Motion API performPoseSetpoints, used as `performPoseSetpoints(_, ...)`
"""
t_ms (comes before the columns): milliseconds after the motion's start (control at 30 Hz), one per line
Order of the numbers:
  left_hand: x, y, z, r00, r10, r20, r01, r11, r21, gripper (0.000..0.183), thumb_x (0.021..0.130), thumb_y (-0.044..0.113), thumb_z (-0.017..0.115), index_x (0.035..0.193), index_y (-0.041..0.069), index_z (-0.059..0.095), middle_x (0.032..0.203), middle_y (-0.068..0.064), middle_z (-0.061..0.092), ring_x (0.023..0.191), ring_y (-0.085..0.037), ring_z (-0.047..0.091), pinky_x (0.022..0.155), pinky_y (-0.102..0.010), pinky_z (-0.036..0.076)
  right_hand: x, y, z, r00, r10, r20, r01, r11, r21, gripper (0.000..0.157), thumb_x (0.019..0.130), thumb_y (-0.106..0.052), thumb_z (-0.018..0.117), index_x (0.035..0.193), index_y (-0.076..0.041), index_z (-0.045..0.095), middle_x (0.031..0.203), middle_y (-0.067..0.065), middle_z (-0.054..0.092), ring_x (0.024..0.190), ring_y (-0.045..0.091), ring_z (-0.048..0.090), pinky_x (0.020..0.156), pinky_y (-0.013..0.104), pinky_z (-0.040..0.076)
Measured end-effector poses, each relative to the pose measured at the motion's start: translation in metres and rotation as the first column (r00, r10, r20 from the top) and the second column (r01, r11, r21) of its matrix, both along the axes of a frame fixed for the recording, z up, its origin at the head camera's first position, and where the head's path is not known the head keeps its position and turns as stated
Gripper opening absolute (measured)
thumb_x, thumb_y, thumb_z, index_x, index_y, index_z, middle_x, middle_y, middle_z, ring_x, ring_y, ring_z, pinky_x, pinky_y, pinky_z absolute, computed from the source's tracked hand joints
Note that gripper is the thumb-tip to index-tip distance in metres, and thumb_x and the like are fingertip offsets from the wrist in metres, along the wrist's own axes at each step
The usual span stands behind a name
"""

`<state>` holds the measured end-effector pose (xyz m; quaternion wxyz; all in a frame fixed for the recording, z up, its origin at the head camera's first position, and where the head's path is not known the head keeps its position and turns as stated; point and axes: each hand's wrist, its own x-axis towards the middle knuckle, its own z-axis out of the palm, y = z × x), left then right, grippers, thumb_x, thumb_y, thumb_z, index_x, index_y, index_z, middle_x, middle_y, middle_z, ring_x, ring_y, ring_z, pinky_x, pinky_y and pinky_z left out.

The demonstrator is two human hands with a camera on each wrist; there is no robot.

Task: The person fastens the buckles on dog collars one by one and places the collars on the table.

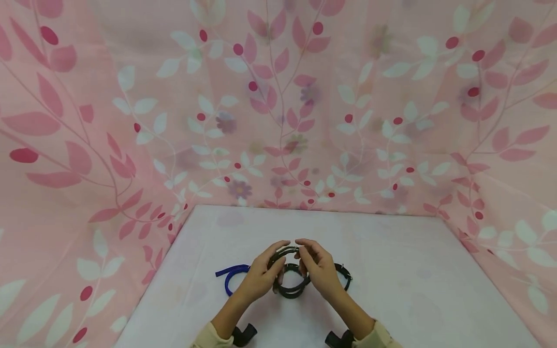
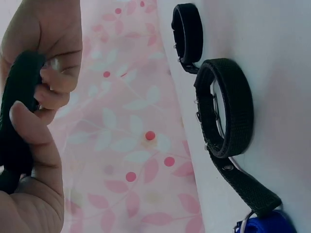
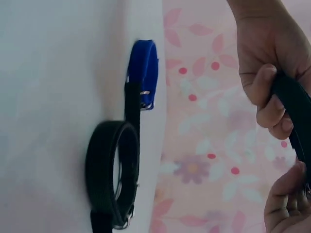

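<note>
Both hands hold one dark green buckled collar, a loop of webbing like a pet collar, up above the table. My left hand [image 1: 261, 278] grips the left side of this held collar [image 2: 18, 107], thumb across the band. On the other side, my right hand [image 1: 323, 273] pinches it between thumb and fingers, which partly cover that end. Below the hands, a second dark green collar [image 2: 237, 109] stands on its edge as a closed loop with a strap tail. A blue collar [image 3: 144, 63] lies to the left, and a black collar [image 2: 190, 34] to the right.
The collars stand in a row on a white-covered table [image 1: 391, 270]. Pink leaf-patterned cloth [image 1: 278, 121] hangs behind the table and along both sides. Dark bands with camera mounts [image 1: 245, 334] sit at the wrists, near the cream sleeves [image 1: 213, 337].
</note>
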<state>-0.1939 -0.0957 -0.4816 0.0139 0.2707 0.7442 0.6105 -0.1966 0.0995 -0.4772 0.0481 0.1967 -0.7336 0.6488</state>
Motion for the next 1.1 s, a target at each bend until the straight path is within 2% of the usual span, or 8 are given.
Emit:
performPoseSetpoints(133, 0.0, -0.002, 0.001, 0.996, 0.032, 0.088, -0.042, 0.993, 0.109, 0.039, 0.108, 0.023, 0.041, 0.147, 0.02, 0.041, 0.086, -0.025, 0.054, 0.064, -0.013, 0.057, 0.047, -0.037, 0.055, 0.005, 0.005, -0.003, 0.992, 0.063, -0.111, -0.042, 0.983, 0.179, 0.062, 0.092, -0.016, 0.071, 0.146, -0.018, 0.042, 0.113, 0.008, 0.063, 0.088, 0.01, 0.062, 0.067, 0.027, 0.057)
performPoseSetpoints(300, -0.001, 0.0, 0.001, 0.989, 0.033, 0.143, -0.051, 0.991, 0.126, 0.039, 0.109, 0.023, 0.035, 0.148, 0.018, 0.036, 0.091, -0.024, 0.053, 0.07, -0.014, 0.059, 0.06, -0.032, 0.057, 0.007, 0.007, -0.007, 0.987, 0.133, -0.092, -0.102, 0.952, 0.29, 0.107, 0.074, -0.025, 0.089, 0.155, -0.029, 0.019, 0.126, 0.0, 0.054, 0.088, 0.015, 0.059, 0.061, 0.026, 0.055)
performPoseSetpoints(433, -0.002, 0.005, -0.003, 0.984, 0.021, 0.177, -0.04, 0.994, 0.101, 0.041, 0.109, 0.02, 0.036, 0.149, 0.018, 0.033, 0.096, -0.025, 0.054, 0.075, -0.014, 0.06, 0.069, -0.027, 0.055, 0.007, 0.007, -0.01, 0.99, 0.092, -0.109, -0.053, 0.946, 0.318, 0.113, 0.069, -0.031, 0.091, 0.155, -0.025, 0.018, 0.128, -0.004, 0.053, 0.085, 0.014, 0.059, 0.062, 0.029, 0.055)
performPoseSetpoints(533, -0.001, 0.006, -0.004, 0.985, -0.003, 0.17, -0.006, 0.998, 0.054, 0.052, 0.105, 0.019, 0.05, 0.152, 0.018, 0.03, 0.103, -0.025, 0.056, 0.081, -0.014, 0.062, 0.071, -0.027, 0.056, 0.007, 0.012, -0.013, 0.991, 0.065, -0.115, -0.024, 0.946, 0.324, 0.109, 0.068, -0.033, 0.091, 0.153, -0.023, 0.023, 0.128, -0.006, 0.055, 0.083, 0.012, 0.059, 0.063, 0.031, 0.056)
performPoseSetpoints(667, -0.005, 0.0, -0.006, 0.989, -0.119, 0.092, 0.128, 0.986, -0.107, 0.085, 0.092, 0.023, 0.072, 0.157, 0.024, 0.017, 0.116, -0.021, 0.06, 0.09, -0.013, 0.065, 0.075, -0.027, 0.057, 0.004, 0.027, -0.018, 0.991, 0.087, -0.104, -0.049, 0.944, 0.325, 0.105, 0.07, -0.036, 0.09, 0.151, -0.019, 0.025, 0.128, -0.004, 0.056, 0.084, 0.015, 0.059, 0.064, 0.032, 0.055)
performPoseSetpoints(800, -0.017, 0.0, -0.009, 0.97, -0.244, -0.012, 0.231, 0.93, -0.285, 0.095, 0.089, 0.026, 0.075, 0.159, 0.025, 0.011, 0.125, -0.013, 0.063, 0.102, -0.015, 0.066, 0.081, -0.025, 0.056, 0.002, 0.05, -0.019, 0.991, 0.09, -0.097, -0.053, 0.941, 0.334, 0.103, 0.069, -0.033, 0.091, 0.149, -0.017, 0.03, 0.126, -0.002, 0.059, 0.085, 0.022, 0.06, 0.063, 0.031, 0.055)
performPoseSetpoints(933, -0.028, 0.017, -0.011, 0.952, -0.275, -0.136, 0.202, 0.896, -0.396, 0.086, 0.091, 0.026, 0.073, 0.158, 0.02, 0.02, 0.125, -0.006, 0.066, 0.106, -0.01, 0.065, 0.083, -0.021, 0.055, 0.0, 0.076, -0.018, 0.994, 0.074, -0.085, -0.039, 0.932, 0.36, 0.1, 0.068, -0.027, 0.092, 0.148, -0.023, 0.032, 0.127, 0.0, 0.06, 0.086, 0.022, 0.059, 0.061, 0.029, 0.054)
performPoseSetpoints(1100, -0.045, 0.063, -0.013, 0.913, -0.261, -0.315, 0.064, 0.852, -0.52, 0.079, 0.088, 0.037, 0.075, 0.154, 0.021, 0.035, 0.128, -0.002, 0.063, 0.115, -0.008, 0.06, 0.093, -0.024, 0.052, -0.003, 0.122, -0.021, 0.998, 0.056, -0.042, -0.036, 0.922, 0.385, 0.098, 0.071, -0.026, 0.09, 0.149, -0.022, 0.03, 0.131, 0.006, 0.056, 0.087, 0.022, 0.061, 0.061, 0.028, 0.055)
